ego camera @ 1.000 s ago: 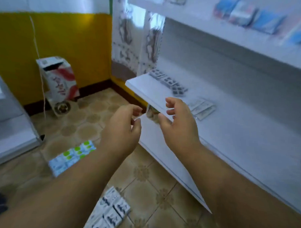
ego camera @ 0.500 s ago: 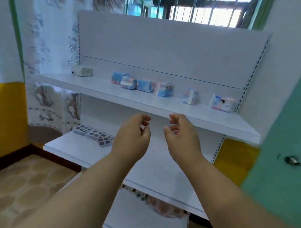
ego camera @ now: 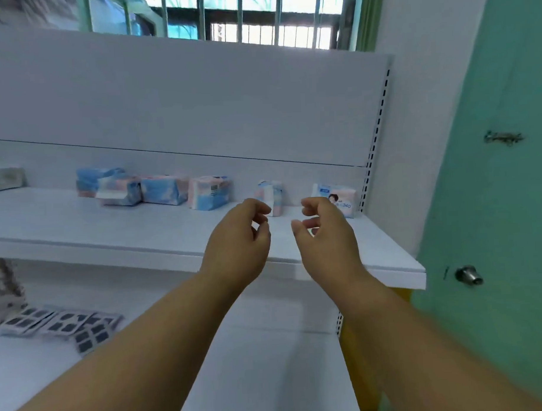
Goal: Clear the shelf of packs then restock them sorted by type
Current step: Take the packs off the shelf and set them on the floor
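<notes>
Several blue and pink tissue packs stand along the back of the white upper shelf (ego camera: 111, 229): a cluster at the left (ego camera: 115, 187), one pack (ego camera: 209, 192) in the middle, a small upright pack (ego camera: 271, 196), and a white pack with a printed figure (ego camera: 340, 198) at the right end. My left hand (ego camera: 238, 240) and my right hand (ego camera: 326, 237) hover side by side over the shelf's front edge, fingers loosely curled and apart, holding nothing. The right hand partly hides the white pack. Flat dark-patterned packs (ego camera: 62, 323) lie on the lower shelf (ego camera: 269, 359) at the left.
A greyish box (ego camera: 4, 177) sits at the far left of the upper shelf. A green door (ego camera: 493, 197) with a metal knob (ego camera: 467, 275) stands at the right. A barred window (ego camera: 241, 18) is above the shelf's back panel.
The view swung from the lower shelf and floor up to the upper shelf. Both hands rose with it and spread slightly; the small item between them a second ago is no longer visible.
</notes>
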Demonstrator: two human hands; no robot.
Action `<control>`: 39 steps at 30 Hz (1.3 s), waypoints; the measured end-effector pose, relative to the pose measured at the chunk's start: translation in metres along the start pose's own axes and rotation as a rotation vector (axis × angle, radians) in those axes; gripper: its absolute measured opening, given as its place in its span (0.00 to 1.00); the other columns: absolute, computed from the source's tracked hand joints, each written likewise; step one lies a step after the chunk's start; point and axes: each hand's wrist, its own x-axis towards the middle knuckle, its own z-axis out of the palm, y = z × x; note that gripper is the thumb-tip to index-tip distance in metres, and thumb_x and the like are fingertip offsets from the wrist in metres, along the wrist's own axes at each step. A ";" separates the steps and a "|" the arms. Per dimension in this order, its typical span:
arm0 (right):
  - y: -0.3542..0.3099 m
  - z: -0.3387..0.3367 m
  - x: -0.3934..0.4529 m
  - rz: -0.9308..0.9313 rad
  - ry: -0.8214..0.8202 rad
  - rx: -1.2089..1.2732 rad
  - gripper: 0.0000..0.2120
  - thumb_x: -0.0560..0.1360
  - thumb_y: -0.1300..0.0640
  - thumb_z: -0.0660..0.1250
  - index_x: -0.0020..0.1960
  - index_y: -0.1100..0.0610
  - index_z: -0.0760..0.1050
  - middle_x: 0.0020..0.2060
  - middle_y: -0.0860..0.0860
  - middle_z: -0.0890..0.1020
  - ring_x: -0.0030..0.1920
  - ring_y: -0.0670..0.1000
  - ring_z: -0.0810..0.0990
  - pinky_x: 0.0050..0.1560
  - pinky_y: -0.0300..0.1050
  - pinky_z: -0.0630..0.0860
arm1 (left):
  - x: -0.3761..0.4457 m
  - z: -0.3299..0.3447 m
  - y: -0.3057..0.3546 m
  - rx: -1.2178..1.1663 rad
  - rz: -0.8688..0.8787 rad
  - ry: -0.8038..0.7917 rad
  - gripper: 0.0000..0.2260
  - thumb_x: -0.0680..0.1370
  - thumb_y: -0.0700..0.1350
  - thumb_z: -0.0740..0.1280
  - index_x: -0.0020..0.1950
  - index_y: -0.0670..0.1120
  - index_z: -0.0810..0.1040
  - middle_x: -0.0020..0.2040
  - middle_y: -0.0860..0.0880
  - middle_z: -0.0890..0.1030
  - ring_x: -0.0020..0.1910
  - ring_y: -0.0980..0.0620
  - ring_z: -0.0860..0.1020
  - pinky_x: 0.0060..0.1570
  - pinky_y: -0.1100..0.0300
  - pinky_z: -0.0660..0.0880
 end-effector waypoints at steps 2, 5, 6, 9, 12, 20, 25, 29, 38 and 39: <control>0.010 -0.002 0.023 0.033 0.016 -0.036 0.16 0.79 0.55 0.66 0.66 0.48 0.70 0.61 0.44 0.74 0.54 0.43 0.76 0.53 0.35 0.70 | 0.031 0.013 0.000 -0.001 0.030 -0.024 0.10 0.81 0.45 0.63 0.62 0.54 0.74 0.54 0.57 0.78 0.41 0.60 0.75 0.46 0.64 0.71; 0.033 -0.006 0.062 0.059 0.028 -0.135 0.17 0.79 0.53 0.66 0.67 0.49 0.70 0.63 0.45 0.73 0.54 0.42 0.74 0.52 0.36 0.69 | 0.078 0.037 0.002 0.014 0.038 -0.072 0.11 0.81 0.45 0.64 0.63 0.53 0.74 0.57 0.54 0.79 0.45 0.56 0.77 0.48 0.63 0.73; 0.043 -0.007 0.075 0.062 0.023 -0.170 0.18 0.79 0.53 0.66 0.67 0.50 0.70 0.63 0.46 0.73 0.55 0.44 0.75 0.53 0.37 0.70 | 0.091 0.046 0.000 0.031 0.030 -0.096 0.12 0.80 0.46 0.65 0.64 0.52 0.73 0.58 0.53 0.78 0.48 0.54 0.77 0.49 0.62 0.74; 0.075 -0.008 0.117 0.065 -0.030 -0.297 0.19 0.78 0.52 0.67 0.67 0.52 0.71 0.64 0.50 0.72 0.60 0.51 0.75 0.57 0.41 0.72 | 0.130 0.077 -0.009 0.264 0.063 -0.112 0.16 0.79 0.50 0.66 0.66 0.52 0.72 0.62 0.49 0.77 0.57 0.49 0.75 0.57 0.54 0.72; 0.103 -0.004 0.160 0.033 -0.165 -0.448 0.21 0.78 0.54 0.67 0.70 0.55 0.70 0.66 0.54 0.71 0.63 0.55 0.73 0.60 0.43 0.69 | 0.174 0.105 -0.016 0.621 0.089 -0.112 0.21 0.77 0.56 0.65 0.69 0.52 0.69 0.66 0.47 0.72 0.64 0.44 0.69 0.59 0.50 0.68; 0.161 0.019 0.250 -0.127 -0.305 -0.944 0.23 0.74 0.54 0.67 0.67 0.54 0.68 0.62 0.53 0.73 0.61 0.56 0.71 0.59 0.51 0.67 | 0.225 0.162 -0.034 0.793 -0.158 -0.241 0.22 0.78 0.56 0.64 0.69 0.51 0.67 0.64 0.46 0.72 0.63 0.42 0.70 0.60 0.48 0.67; 0.178 0.025 0.257 -0.160 -0.322 -1.031 0.30 0.72 0.52 0.70 0.69 0.52 0.61 0.60 0.53 0.73 0.61 0.56 0.72 0.58 0.53 0.66 | 0.227 0.163 -0.041 0.879 -0.113 -0.211 0.22 0.76 0.48 0.67 0.69 0.49 0.66 0.62 0.46 0.73 0.61 0.43 0.71 0.56 0.51 0.68; 0.171 0.019 0.260 -0.197 -0.184 -0.926 0.22 0.72 0.49 0.70 0.62 0.52 0.67 0.55 0.50 0.76 0.56 0.55 0.74 0.50 0.49 0.64 | 0.225 0.148 -0.041 0.633 -0.159 -0.062 0.17 0.77 0.48 0.66 0.65 0.47 0.71 0.58 0.45 0.76 0.57 0.43 0.74 0.53 0.51 0.72; 0.090 0.014 0.210 0.309 0.163 0.308 0.14 0.75 0.48 0.71 0.55 0.53 0.71 0.50 0.51 0.81 0.44 0.53 0.83 0.45 0.55 0.83 | 0.171 0.092 -0.013 -0.656 -0.491 0.145 0.25 0.79 0.42 0.69 0.74 0.50 0.67 0.65 0.49 0.75 0.54 0.51 0.78 0.52 0.51 0.81; 0.082 0.012 0.199 0.318 0.191 0.311 0.13 0.75 0.48 0.70 0.54 0.51 0.71 0.50 0.50 0.81 0.44 0.52 0.84 0.45 0.55 0.83 | 0.163 0.084 -0.012 -0.673 -0.491 0.087 0.26 0.78 0.41 0.69 0.75 0.50 0.66 0.66 0.49 0.75 0.55 0.50 0.79 0.52 0.50 0.81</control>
